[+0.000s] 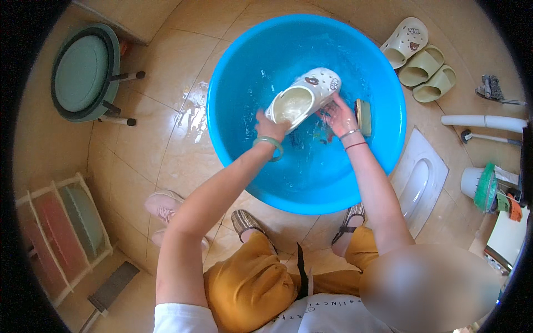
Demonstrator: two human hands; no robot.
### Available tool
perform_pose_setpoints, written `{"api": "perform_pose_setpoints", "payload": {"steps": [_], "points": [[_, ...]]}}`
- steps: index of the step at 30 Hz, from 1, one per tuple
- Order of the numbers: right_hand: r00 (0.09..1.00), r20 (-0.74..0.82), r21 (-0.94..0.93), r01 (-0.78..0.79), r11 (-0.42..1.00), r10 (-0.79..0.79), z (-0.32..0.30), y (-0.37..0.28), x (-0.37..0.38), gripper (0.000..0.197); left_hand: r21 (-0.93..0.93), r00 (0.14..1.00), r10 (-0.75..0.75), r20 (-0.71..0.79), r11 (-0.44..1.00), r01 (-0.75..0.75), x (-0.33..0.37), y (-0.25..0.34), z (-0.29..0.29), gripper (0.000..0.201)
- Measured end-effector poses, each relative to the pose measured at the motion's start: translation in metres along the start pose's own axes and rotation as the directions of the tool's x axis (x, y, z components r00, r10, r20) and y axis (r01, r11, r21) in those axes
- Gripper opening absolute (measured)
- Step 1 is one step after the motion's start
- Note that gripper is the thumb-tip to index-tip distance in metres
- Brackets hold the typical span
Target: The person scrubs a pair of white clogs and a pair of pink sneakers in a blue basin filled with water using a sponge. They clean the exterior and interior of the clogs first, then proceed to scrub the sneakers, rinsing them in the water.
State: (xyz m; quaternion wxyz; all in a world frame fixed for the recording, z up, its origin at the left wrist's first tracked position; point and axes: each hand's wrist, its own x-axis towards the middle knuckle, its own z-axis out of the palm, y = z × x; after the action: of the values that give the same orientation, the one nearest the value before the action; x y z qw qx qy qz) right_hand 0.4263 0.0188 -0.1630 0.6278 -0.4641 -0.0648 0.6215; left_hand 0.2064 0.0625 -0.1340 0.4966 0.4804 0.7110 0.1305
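Observation:
A white clog (297,105) with holes and a brown bear charm is tilted in the big blue basin (305,202), water lying inside its opening. My left hand (272,126), a pale green bangle at its wrist, is closed round the clog's heel end. Near the toe, my right hand (340,115) touches the clog's side, its fingers spread and slightly smeared by motion. Shallow water covers the basin's bottom. To the right of my right hand, a beige block (363,117) with a dark edge, like a scrubbing brush, leans by the basin wall.
A matching white clog (408,41) and green slides (422,65) lie on the floor at the far right. A squat toilet (419,177) is right of the basin. Green stools (83,72) stand at left, above a rack (66,233) and pink shoes (164,205).

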Motion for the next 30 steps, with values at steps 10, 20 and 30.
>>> {"api": "perform_pose_setpoints", "payload": {"steps": [10,20,30], "points": [[0.978,-0.166,-0.336,0.063,0.940,-0.125,0.045,0.005,0.013,0.050,0.560,0.637,0.594,0.490,0.345,-0.753,-0.012,0.020,-0.005,0.025],[0.982,-0.188,-0.227,-0.012,0.974,-0.032,0.050,0.050,0.009,0.061,0.609,0.716,0.420,0.558,0.379,-0.697,0.051,0.029,0.061,0.059],[0.992,0.113,0.264,-0.083,0.961,0.054,0.045,0.038,-0.002,0.066,0.115,0.638,0.604,0.478,0.677,-0.727,0.020,0.044,0.052,0.042]]}}
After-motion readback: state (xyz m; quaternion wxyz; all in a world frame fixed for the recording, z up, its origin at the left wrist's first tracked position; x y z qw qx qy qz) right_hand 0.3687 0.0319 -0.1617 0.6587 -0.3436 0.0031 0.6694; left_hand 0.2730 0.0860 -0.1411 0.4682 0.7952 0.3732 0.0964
